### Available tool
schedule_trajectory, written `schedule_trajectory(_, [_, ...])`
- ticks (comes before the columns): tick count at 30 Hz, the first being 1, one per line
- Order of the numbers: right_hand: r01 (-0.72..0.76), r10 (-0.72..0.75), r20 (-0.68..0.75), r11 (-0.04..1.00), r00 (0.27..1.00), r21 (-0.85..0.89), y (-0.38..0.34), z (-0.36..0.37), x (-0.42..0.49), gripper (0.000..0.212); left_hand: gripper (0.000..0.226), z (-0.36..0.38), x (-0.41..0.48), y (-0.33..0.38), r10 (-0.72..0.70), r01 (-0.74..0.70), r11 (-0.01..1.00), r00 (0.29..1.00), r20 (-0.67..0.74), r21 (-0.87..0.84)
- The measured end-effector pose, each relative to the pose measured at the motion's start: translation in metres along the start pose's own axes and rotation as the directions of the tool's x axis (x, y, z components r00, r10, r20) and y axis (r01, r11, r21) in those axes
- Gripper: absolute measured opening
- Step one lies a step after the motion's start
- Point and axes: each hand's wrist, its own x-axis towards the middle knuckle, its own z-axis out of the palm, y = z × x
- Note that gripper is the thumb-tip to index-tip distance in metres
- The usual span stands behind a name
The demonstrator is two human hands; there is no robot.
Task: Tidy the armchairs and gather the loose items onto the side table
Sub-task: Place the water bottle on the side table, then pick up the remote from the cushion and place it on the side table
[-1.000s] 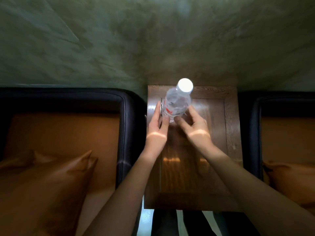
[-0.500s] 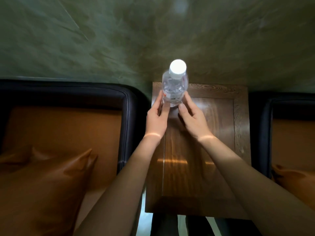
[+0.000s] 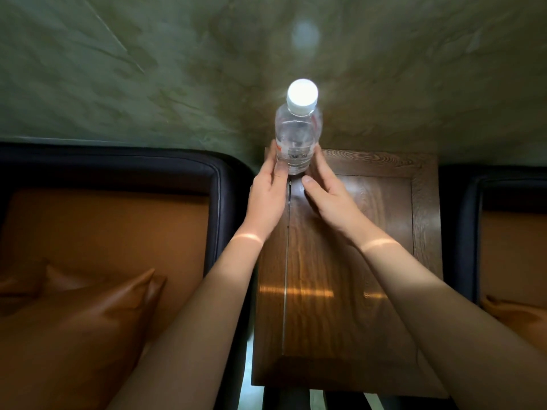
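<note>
A clear plastic water bottle [image 3: 298, 134] with a white cap stands upright at the far left corner of the wooden side table [image 3: 384, 232]. My left hand [image 3: 268, 196] holds its lower left side with fingers and thumb around it. My right hand [image 3: 325, 196] cups the bottle's lower right side, thumb stretched toward its base. The bottle's bottom is hidden between my hands.
A dark-framed armchair with an orange seat [image 3: 112, 232] stands left of the table, an orange cushion [image 3: 77, 329] lying on its near part. A second armchair [image 3: 509, 247] with an orange cushion [image 3: 521, 318] is on the right. A green marbled wall [image 3: 177, 69] rises behind.
Both hands have carried the bottle farther back on the table toward the wall and turned it more upright; it now stands at the far left corner.
</note>
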Motion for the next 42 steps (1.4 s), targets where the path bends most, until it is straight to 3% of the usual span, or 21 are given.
schedule_trajectory(5, [-0.009,0.009,-0.004,0.996,1.000,0.089,0.001,0.004,-0.001,0.073,0.060,0.002,-0.004,0.001,-0.024,0.024,1.000,1.000,0.011,0.004])
schedule_trajectory(9, [-0.151,0.183,-0.155,0.969,0.971,0.196,0.011,0.004,-0.014,0.080,0.057,-0.001,-0.025,-0.001,-0.026,0.021,0.993,0.999,0.040,0.113])
schedule_trajectory(12, [-0.230,0.261,-0.212,0.960,0.942,0.161,0.024,0.001,-0.041,0.072,0.057,-0.005,-0.064,-0.011,-0.128,0.120,0.983,0.991,0.048,0.142])
schedule_trajectory(15, [-0.286,0.307,-0.192,0.950,0.932,0.127,0.033,0.002,-0.079,0.067,0.054,-0.015,-0.112,-0.022,-0.195,0.184,0.975,0.977,0.086,0.122])
schedule_trajectory(20, [-0.375,0.384,-0.123,0.922,0.915,0.093,0.039,0.004,-0.139,0.069,0.050,-0.027,-0.192,-0.035,-0.246,0.229,0.946,0.968,0.049,0.228])
schedule_trajectory(25, [-0.435,0.437,-0.061,0.899,0.897,0.046,0.034,0.009,-0.186,0.069,0.054,-0.028,-0.261,-0.038,-0.374,0.355,0.919,0.923,0.091,0.174])
schedule_trajectory(31, [-0.473,0.505,0.139,0.855,0.852,-0.212,0.034,0.012,-0.230,0.056,0.044,-0.028,-0.340,-0.033,-0.482,0.479,0.862,0.876,-0.025,0.164])
schedule_trajectory(33, [-0.510,0.575,0.211,0.809,0.790,-0.292,0.039,0.016,-0.247,0.053,0.042,-0.029,-0.368,-0.032,-0.499,0.499,0.840,0.865,-0.061,0.213])
schedule_trajectory(35, [-0.541,0.643,0.272,0.757,0.716,-0.367,0.032,0.025,-0.266,0.034,0.040,-0.029,-0.397,-0.034,-0.524,0.535,0.819,0.844,-0.112,0.207])
schedule_trajectory(37, [-0.473,0.652,0.324,0.737,0.685,-0.482,0.033,0.035,-0.283,0.026,0.035,-0.031,-0.426,-0.036,-0.542,0.567,0.806,0.822,-0.176,0.170])
schedule_trajectory(42, [-0.232,0.655,0.460,0.693,0.600,-0.683,0.044,0.058,-0.321,0.036,0.034,-0.039,-0.510,-0.053,-0.620,0.656,0.755,0.715,-0.324,0.004])
